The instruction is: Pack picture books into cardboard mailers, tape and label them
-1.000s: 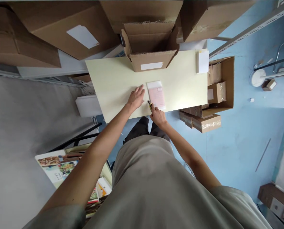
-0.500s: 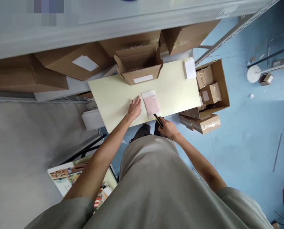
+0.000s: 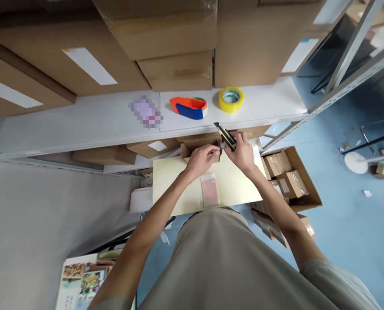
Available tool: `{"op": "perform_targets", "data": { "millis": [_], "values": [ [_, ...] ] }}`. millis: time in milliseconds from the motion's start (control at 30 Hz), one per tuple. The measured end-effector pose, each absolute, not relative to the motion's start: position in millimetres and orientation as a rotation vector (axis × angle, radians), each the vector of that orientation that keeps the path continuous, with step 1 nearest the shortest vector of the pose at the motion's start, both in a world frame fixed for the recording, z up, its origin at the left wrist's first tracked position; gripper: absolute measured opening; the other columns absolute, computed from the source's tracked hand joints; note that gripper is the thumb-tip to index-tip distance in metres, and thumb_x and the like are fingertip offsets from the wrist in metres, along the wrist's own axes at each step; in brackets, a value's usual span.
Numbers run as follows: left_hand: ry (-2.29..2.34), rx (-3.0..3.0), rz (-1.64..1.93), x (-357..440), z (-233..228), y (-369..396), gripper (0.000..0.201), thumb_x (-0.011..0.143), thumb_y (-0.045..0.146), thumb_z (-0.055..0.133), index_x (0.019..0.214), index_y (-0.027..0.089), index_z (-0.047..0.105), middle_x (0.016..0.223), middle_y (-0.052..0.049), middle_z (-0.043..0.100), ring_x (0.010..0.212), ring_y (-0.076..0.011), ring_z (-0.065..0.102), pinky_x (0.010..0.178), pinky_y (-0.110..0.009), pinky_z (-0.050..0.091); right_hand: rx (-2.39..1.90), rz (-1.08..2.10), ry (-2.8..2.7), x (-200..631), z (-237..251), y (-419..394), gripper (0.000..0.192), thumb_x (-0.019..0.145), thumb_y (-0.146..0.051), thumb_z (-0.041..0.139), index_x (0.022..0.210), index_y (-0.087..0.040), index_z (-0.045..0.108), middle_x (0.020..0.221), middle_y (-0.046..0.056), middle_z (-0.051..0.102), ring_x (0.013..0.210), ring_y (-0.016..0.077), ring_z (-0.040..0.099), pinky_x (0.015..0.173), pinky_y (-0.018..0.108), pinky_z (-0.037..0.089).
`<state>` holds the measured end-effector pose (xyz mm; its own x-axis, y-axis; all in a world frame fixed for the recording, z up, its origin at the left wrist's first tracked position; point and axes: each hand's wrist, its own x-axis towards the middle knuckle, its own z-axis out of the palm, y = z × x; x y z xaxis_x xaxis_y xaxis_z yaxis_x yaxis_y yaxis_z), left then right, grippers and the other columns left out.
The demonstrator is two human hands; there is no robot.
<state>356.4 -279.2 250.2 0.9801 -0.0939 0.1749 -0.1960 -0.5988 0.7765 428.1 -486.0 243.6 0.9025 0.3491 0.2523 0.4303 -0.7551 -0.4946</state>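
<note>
The right hand (image 3: 242, 153) grips a slim black-and-yellow cutter (image 3: 225, 137); the left hand (image 3: 202, 162) curls nearby, its hold unclear. A flat pinkish packet (image 3: 210, 191) lies near, on the smooth cream bench (image 3: 233, 187).

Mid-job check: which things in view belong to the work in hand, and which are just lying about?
Likely in the work:
utility knife, held in the right hand; left hand close by, its grip unclear
pink packet, on the table

Seemingly just lying about:
orange-and-blue tape dispenser, on the shelf
yellow tape roll, beside it
</note>
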Motion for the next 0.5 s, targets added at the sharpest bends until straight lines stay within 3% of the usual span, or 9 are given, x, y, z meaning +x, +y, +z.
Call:
{"op": "perform_targets", "data": {
  "millis": [133,233,367,500],
  "values": [
    [-0.149,2.236,0.34,397.4,310.0,-281.9,0.02,0.112,0.026,0.064,0.122,0.022,0.08,0.121,-0.005,0.087,0.112,-0.0215,0.084,0.103,-0.032,0.064,-2.588,-0.212,-0.6,500.7,282.3,-450.9,0.048,0.107,-0.035,0.057,0.151,-0.017,0.06,0.146,0.023,0.066,0.106,0.0373,0.076,0.084,0.047,0.063],
    [-0.125,2.239,0.419,410.3,324.6,-282.1,0.019,0.112,0.024,0.063,0.121,0.021,0.08,0.122,-0.006,0.087,0.112,-0.0212,0.084,0.105,-0.032,0.063,-2.657,-0.173,-0.627,534.3,292.8,-424.8,0.044,0.109,-0.027,0.053,0.151,-0.015,0.058,0.143,0.024,0.066,0.11,0.0369,0.075,0.089,0.048,0.064],
    [-0.018,2.231,0.401,405.6,311.9,-284.0,0.02,0.111,0.025,0.064,0.122,0.022,0.08,0.121,-0.006,0.088,0.11,-0.0215,0.084,0.105,-0.033,0.064,-2.68,-0.131,-0.638,557.0,279.1,-399.5,0.039,0.111,-0.018,0.041,0.145,-0.012,0.061,0.14,0.027,0.068,0.116,0.0366,0.075,0.094,0.05,0.064],
    [0.098,2.219,0.319,379.9,279.4,-290.8,0.022,0.111,0.027,0.063,0.123,0.023,0.081,0.12,-0.005,0.088,0.11,-0.0228,0.084,0.103,-0.034,0.065,-2.624,-0.122,-0.706,569.8,250.0,-384.9,0.037,0.115,-0.02,0.037,0.139,-0.012,0.064,0.136,0.029,0.07,0.122,0.0375,0.073,0.1,0.054,0.062]
  ]
}}
